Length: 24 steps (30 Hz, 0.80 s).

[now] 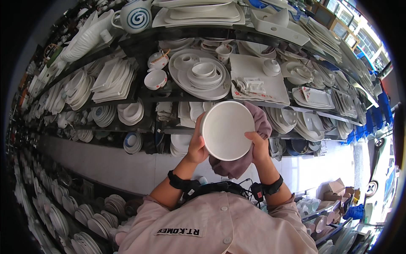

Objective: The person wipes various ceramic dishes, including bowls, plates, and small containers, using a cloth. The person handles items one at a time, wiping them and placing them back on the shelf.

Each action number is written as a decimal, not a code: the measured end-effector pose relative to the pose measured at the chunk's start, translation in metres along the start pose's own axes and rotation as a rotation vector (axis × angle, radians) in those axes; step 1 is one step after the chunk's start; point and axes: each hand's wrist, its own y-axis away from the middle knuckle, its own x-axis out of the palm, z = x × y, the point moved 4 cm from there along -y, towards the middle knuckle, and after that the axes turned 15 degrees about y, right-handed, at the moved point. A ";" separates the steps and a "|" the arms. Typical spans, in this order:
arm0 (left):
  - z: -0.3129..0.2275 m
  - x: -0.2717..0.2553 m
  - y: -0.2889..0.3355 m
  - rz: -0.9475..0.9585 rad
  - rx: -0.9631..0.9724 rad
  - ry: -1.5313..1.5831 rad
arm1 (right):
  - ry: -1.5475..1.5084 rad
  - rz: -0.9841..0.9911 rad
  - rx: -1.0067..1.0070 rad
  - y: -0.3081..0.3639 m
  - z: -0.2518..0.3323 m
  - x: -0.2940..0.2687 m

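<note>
Nearest to the camera, below the hands: pale pink buttoned shirt (218, 224). Beyond it, held in the air before the front edge of the middle shelf (163, 94), a deep white bowl (227, 131), tilted with its mouth toward the camera. At its left side, left hand (196, 142) grasping the outer wall. At its right side, right hand (259, 148) grasping also, thumb over the rim, with a mauve cloth (231, 167) bunched behind the bowl and seemingly gripped together with it. Probably in the middle of wiping; for the next move, likely needed: firm hold at left, small turn of the bowl, cloth pressed evenly.

Back from the shelf's front edge, to the left, a flower-patterned bowl (155, 80); to the right, a rectangular platter (249, 65).

Hidden: underside of the white bowl and most right fingers, impossible to tell how spread. Toward the dark left rim of the view, stacked dishes (51, 99) too bent and small to count.
</note>
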 end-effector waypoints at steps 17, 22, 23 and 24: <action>-0.005 -0.007 0.019 -0.220 -0.174 0.193 | 0.691 -0.024 -0.388 0.005 0.015 0.033; -0.003 -0.012 0.017 -0.238 -0.208 0.189 | 0.710 -0.144 -0.404 0.004 -0.001 0.028; -0.001 -0.012 0.016 -0.260 -0.197 0.201 | 0.852 -0.157 -0.486 0.005 0.003 0.029; 0.000 -0.011 0.014 -0.283 -0.185 0.215 | 0.996 -0.168 -0.567 0.007 0.010 0.031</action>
